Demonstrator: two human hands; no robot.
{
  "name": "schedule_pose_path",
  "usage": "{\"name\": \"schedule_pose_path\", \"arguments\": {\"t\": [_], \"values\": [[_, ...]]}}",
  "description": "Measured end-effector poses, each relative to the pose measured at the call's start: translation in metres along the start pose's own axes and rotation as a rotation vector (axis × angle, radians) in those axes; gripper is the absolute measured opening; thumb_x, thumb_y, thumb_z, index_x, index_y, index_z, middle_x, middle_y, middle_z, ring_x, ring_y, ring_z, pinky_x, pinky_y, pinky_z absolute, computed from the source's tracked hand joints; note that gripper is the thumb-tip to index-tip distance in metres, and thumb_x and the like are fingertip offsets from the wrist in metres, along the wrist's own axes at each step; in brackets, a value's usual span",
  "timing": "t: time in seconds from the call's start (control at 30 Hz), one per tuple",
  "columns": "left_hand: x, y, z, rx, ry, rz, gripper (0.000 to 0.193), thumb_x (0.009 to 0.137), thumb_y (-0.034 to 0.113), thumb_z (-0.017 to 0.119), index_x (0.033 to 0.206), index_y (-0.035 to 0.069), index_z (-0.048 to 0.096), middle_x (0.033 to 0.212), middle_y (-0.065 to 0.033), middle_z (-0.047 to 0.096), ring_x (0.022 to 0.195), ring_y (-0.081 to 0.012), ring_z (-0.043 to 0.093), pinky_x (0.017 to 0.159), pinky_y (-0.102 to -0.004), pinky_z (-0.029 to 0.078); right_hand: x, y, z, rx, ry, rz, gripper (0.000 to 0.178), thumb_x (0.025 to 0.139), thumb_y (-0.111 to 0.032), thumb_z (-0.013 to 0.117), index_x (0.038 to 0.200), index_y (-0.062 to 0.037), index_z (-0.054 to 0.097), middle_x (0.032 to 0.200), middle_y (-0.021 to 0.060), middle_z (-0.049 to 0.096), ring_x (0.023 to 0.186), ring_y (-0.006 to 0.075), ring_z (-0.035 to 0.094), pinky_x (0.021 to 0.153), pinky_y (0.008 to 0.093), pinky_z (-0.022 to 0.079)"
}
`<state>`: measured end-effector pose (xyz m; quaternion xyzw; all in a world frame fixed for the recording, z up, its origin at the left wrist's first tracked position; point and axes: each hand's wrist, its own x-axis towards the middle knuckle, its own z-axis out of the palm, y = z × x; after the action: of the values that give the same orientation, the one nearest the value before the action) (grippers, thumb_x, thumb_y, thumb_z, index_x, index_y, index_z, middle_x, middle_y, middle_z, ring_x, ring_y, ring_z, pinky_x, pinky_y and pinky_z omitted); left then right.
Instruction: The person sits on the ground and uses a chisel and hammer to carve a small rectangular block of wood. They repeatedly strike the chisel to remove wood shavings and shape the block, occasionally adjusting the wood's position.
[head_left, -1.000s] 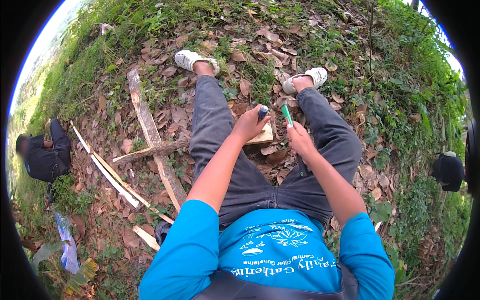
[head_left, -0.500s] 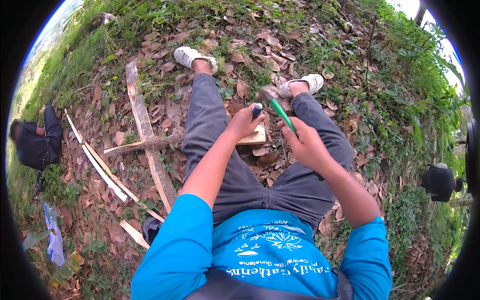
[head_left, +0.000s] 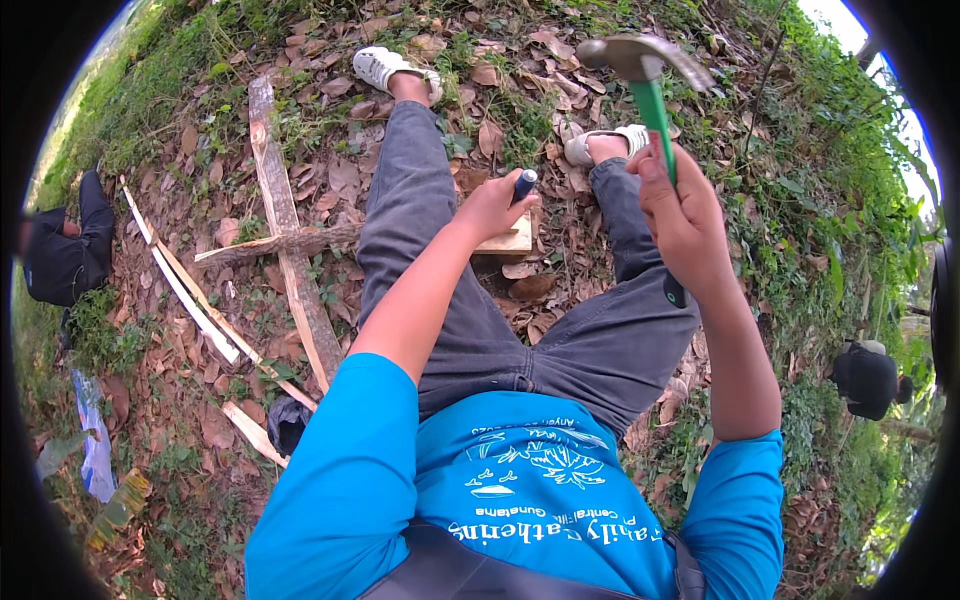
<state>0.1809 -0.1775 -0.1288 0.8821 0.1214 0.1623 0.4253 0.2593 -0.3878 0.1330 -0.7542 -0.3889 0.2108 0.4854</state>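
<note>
My left hand (head_left: 488, 212) is closed around the dark blue handle of a chisel-like tool (head_left: 525, 182), whose top end pokes out above the fist. The tool's lower end is hidden behind the hand. Under and beside that fist, a pale wooden block (head_left: 517, 238) sits on the leaves between my legs. Raised higher on the right, my right hand (head_left: 688, 222) grips a claw hammer (head_left: 648, 62) by its green and black handle. The hammer head is up in the air, well apart from the blue handle.
On the left a long plank (head_left: 285, 210) lies with a rough branch (head_left: 245, 250) crossing it. Split wood strips (head_left: 190, 295) and a short piece (head_left: 252, 432) lie nearby. A person in dark clothes (head_left: 75, 250) is at far left, another (head_left: 868, 380) at far right. Leaves and weeds cover the ground.
My right hand has lifted the hammer up and to the right, away from the blue handle. My left hand keeps its grip on the tool, shifting only slightly.
</note>
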Motion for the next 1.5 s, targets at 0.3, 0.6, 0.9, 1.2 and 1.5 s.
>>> {"name": "schedule_pose_path", "arguments": {"t": [0.3,0.6,0.9,1.2,1.5], "values": [[0.013,0.008,0.001,0.098,-0.063,0.008,0.03,0.096,0.027,0.072,0.106,0.002,0.06,0.086,-0.0194,0.071,0.081,-0.0391,0.07,0.073,-0.0452,0.054,-0.003,0.072,0.024,-0.378,-0.285,0.079,0.019,0.105,-0.017,0.057,0.096,-0.0008,0.061,0.067,0.0052,0.052,0.062,0.0127,0.049,0.059,0.034,0.041],[0.016,0.011,0.006,-0.05,-0.096,0.028,0.036,0.096,0.032,0.071,0.114,0.004,0.056,0.089,-0.0212,0.071,0.089,-0.0436,0.069,0.074,-0.0489,0.054,-0.004,0.121,0.027,-0.457,-0.211,0.207,0.032,0.107,-0.028,0.056,0.103,0.0039,0.06,0.073,0.0151,0.059,0.07,0.0205,0.06,0.066,0.04,0.048],[0.009,-0.002,0.001,-0.046,-0.052,0.026,0.03,0.097,0.029,0.071,0.108,0.004,0.058,0.086,-0.0184,0.07,0.083,-0.0373,0.068,0.072,-0.0455,0.053,-0.001,0.041,0.028,0.241,0.25,-0.201,0.028,0.11,-0.027,0.053,0.105,0.0002,0.06,0.067,-0.0045,0.045,0.061,0.0097,0.047,0.058,0.0309,0.041],[-0.002,0.01,0.003,-0.055,-0.059,0.0,0.024,0.095,0.02,0.074,0.106,0.003,0.062,0.086,-0.0115,0.071,0.075,-0.0228,0.067,0.073,-0.0349,0.054,-0.036,0.147,0.082,0.372,0.157,0.367,0.025,0.109,-0.027,0.05,0.104,-0.0033,0.058,0.071,-0.0003,0.052,0.059,0.0098,0.053,0.056,0.0308,0.045],[-0.037,0.032,0.027,0.031,-0.015,0.233,0.019,0.096,0.017,0.072,0.104,0.006,0.059,0.092,-0.0107,0.069,0.083,-0.0274,0.07,0.072,-0.0376,0.053,-0.047,0.243,0.179,0.27,-0.08,0.75,0.029,0.104,-0.028,0.055,0.107,-0.0006,0.062,0.076,0.0098,0.064,0.058,0.0219,0.063,0.053,0.0399,0.049]]}}
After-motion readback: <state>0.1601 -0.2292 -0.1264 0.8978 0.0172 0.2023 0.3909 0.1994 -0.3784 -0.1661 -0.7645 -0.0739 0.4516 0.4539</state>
